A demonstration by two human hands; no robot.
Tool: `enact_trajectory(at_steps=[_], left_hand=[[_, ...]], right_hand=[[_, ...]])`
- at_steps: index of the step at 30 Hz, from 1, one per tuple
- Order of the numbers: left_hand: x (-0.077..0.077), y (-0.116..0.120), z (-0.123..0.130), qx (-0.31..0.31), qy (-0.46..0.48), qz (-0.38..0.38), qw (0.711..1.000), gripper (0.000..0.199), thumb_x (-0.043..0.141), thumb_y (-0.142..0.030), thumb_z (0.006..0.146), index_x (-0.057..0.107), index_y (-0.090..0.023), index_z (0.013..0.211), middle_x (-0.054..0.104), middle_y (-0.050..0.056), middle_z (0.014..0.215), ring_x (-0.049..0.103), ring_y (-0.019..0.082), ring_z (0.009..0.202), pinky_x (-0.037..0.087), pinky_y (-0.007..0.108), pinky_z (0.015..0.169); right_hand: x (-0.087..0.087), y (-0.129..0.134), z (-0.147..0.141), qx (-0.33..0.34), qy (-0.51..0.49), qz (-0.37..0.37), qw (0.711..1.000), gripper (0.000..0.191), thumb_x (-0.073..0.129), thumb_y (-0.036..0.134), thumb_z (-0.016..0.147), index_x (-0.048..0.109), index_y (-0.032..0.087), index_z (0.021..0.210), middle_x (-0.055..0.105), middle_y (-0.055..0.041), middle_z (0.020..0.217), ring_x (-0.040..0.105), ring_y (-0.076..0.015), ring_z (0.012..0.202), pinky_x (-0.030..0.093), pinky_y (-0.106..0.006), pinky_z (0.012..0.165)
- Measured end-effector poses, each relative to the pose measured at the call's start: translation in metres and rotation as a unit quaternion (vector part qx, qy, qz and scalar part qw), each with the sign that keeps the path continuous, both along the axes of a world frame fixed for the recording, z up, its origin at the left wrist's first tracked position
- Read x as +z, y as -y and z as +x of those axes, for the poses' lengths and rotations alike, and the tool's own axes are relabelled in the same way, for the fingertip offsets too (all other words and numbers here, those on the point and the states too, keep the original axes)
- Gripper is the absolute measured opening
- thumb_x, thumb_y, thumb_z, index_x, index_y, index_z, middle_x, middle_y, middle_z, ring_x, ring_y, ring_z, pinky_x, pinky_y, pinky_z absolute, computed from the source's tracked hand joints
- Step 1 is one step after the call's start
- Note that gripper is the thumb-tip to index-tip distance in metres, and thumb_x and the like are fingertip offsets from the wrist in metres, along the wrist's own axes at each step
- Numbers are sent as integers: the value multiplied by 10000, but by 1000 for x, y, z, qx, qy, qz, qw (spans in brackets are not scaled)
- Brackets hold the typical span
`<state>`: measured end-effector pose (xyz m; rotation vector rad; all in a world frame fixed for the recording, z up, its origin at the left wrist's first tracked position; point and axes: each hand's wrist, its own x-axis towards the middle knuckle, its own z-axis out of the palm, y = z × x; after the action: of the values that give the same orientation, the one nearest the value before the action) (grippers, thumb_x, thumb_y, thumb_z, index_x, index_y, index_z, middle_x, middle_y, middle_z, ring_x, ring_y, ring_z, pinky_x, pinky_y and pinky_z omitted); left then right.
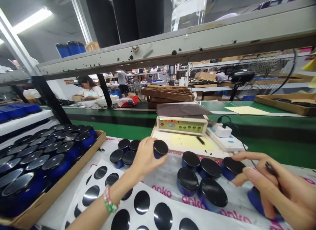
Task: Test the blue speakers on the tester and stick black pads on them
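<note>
Tray (pixel 61 187) of capped jars (pixel 56 165) left; sticker sheet (pixel 142 203) beside it; electronic unit (pixel 181 125) behind.

LED control box (pixel 182 125) | white power strip (pixel 223 136) | stacked wooden racks (pixel 168 94) | co-worker (pixel 90 93)

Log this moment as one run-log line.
Left hand: black-topped blue disc | Right hand: small dark tool | Nearby: round black stickers

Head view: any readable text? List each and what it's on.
"anko": pink print, repeated on the glossy white plastic sheet.
Beige rectangular control box: front panel labels too small to read.
Red rectangular wall sign: too blurred to read.
Round black-topped blue puck in the left hand: no text visible.
</note>
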<state>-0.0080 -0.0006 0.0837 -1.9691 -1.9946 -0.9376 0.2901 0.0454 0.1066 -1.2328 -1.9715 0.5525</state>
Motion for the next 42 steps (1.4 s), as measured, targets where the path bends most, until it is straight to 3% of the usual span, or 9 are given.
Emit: enact_trajectory(at_steps=[4,7,12,15,25,28,31,36,42], left_hand=[[-21,-6,-46,47,-37,-5,998,339,686,-317,683,585,-171,972,536,166,1232,347,412,1278,247,574,1075],[-25,1,-48,64,-42,-12,997,354,668,-270,697,591,-141,1018,486,197,1280,298,455,1288,198,633,1059],[-24,16,5,-90,-7,-96,991,532,629,-414,782,480,-255,1267,477,87,1337,397,322,1262,362,500,1031],[-28,16,43,-211,107,-215,948,763,690,-442,729,354,-237,1383,459,111,1368,441,306,1245,403,447,1015],[-34,6,100,-296,174,-244,907,811,743,-326,682,359,-249,1392,456,110,1356,466,327,1212,410,453,1000],[-27,-4,97,-269,189,-200,923,694,742,-475,662,497,-267,1276,484,87,1275,471,317,1175,414,457,980],[-26,-25,84,-187,260,-134,938,423,476,-483,878,506,-242,1225,435,84,1301,384,247,1262,291,423,1080],[-47,-45,82,-145,310,-190,920,578,343,-501,929,278,-158,1390,307,164,1456,243,268,1375,196,467,1123],[-53,-30,94,-163,308,-211,913,624,330,-527,926,223,-162,1421,284,145,1477,197,253,1391,155,458,1137]], right_hand=[[-3,-12,-4,43,76,-7,996,398,383,622,843,480,284,1029,489,40,577,457,-148,421,414,-270,419],[-9,-16,-3,31,180,30,983,354,379,616,843,429,265,856,454,44,533,460,-163,454,392,-282,452],[-25,2,-7,103,259,-54,959,307,492,548,833,422,251,865,614,-24,759,608,-221,675,435,-308,563],[-35,13,-14,139,248,-53,957,195,556,407,825,466,254,906,626,-46,910,627,-257,809,455,-334,631],[-44,1,23,55,293,59,953,132,597,348,767,542,228,782,573,-42,773,540,-261,727,445,-413,654],[-44,-6,40,60,257,23,964,240,543,462,825,556,229,880,595,-64,910,555,-257,824,461,-413,717],[-45,-21,62,-6,227,-3,974,329,469,549,850,502,223,829,600,-77,934,574,-243,846,469,-384,716],[-55,-34,76,-53,241,-90,965,371,428,588,836,376,245,702,564,-2,649,550,-193,571,427,-319,530],[-48,-24,55,-61,217,-74,971,361,452,537,820,321,251,643,561,11,608,535,-182,537,409,-303,504]])
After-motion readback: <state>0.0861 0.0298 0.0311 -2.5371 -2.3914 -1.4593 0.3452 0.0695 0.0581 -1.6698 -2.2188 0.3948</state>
